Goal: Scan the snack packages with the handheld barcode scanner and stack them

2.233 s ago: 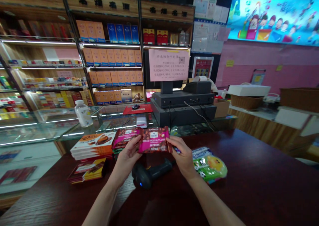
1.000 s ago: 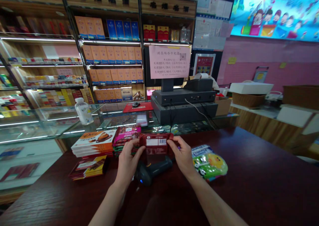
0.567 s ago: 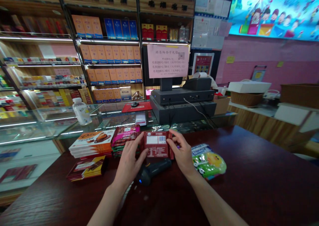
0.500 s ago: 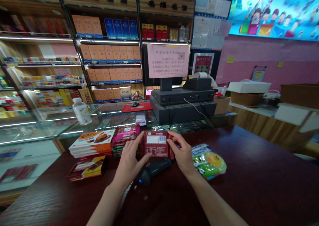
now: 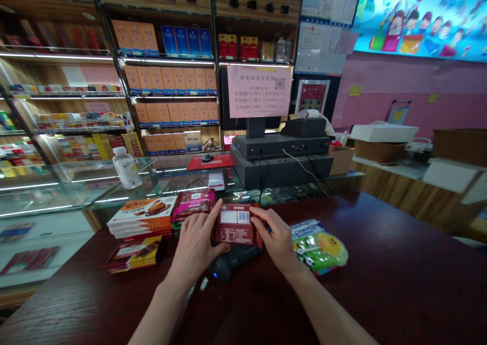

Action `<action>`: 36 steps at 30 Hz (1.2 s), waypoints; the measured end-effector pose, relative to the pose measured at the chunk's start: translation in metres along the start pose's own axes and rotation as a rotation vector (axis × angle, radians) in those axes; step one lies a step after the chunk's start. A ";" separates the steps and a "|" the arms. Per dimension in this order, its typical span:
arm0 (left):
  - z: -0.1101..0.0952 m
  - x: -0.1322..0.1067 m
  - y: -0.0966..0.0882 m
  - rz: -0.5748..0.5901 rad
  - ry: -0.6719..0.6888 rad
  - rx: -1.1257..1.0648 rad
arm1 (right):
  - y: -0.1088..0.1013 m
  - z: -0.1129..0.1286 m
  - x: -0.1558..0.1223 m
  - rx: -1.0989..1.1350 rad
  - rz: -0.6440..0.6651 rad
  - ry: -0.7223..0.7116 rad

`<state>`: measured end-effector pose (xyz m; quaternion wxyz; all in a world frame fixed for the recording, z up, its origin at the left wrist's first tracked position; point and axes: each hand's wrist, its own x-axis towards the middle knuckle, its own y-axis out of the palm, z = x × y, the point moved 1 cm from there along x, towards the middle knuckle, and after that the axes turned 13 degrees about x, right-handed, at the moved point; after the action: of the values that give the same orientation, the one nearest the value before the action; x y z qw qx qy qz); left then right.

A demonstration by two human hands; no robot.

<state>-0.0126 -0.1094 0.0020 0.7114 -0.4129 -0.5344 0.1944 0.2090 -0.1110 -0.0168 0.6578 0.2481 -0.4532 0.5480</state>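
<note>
Between my two hands is a dark red chocolate bar (image 5: 236,228), its printed back with a barcode turned toward me. My left hand (image 5: 200,243) grips its left edge, thumb low and index finger at the top corner. My right hand (image 5: 277,236) pinches the right end of the wrapper. Just below the bar lies a black handheld barcode scanner (image 5: 232,263) with a small blue light, partly covered by my left thumb. Left of my hands stand a stack of chocolate bars in pink and brown wrappers (image 5: 192,205), white-and-orange boxes (image 5: 142,215) and yellow-and-brown chocolate bars (image 5: 135,253).
A green-and-yellow plastic packet (image 5: 319,246) rests to the right on the dark wooden table (image 5: 399,274). Behind is a glass counter with a bottle (image 5: 127,168), a mouse (image 5: 207,158) and a black cash register (image 5: 281,157). Shelves of boxed goods line the back.
The chocolate bar has shifted slightly left and down, closer over the scanner, with my right hand moving left along with it. The other goods stay where they were.
</note>
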 end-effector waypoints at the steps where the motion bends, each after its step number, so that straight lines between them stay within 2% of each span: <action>1: 0.000 0.000 0.000 0.001 0.001 0.019 | 0.000 0.001 0.000 -0.008 0.012 -0.015; 7: -0.003 0.000 -0.003 -0.031 -0.005 0.109 | 0.002 0.006 -0.001 -0.022 0.069 -0.079; 15: -0.009 0.000 -0.005 -0.101 -0.067 0.120 | 0.002 0.008 -0.001 -0.010 0.001 -0.097; 19: -0.008 -0.001 -0.006 -0.160 -0.043 0.097 | 0.003 0.005 -0.002 0.007 -0.035 -0.025; 24: -0.005 0.000 -0.003 -0.139 0.064 0.062 | 0.003 0.000 -0.002 0.053 -0.042 0.126; 32: 0.007 0.001 -0.001 -0.187 0.013 0.073 | 0.002 -0.001 0.000 0.165 0.008 0.270; 36: 0.017 0.000 0.000 -0.206 -0.034 0.085 | -0.001 -0.010 0.001 0.163 0.135 0.332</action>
<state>-0.0278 -0.1025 0.0036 0.7353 -0.3219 -0.5774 0.1496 0.2129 -0.1024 -0.0203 0.6629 0.1758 -0.3080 0.6593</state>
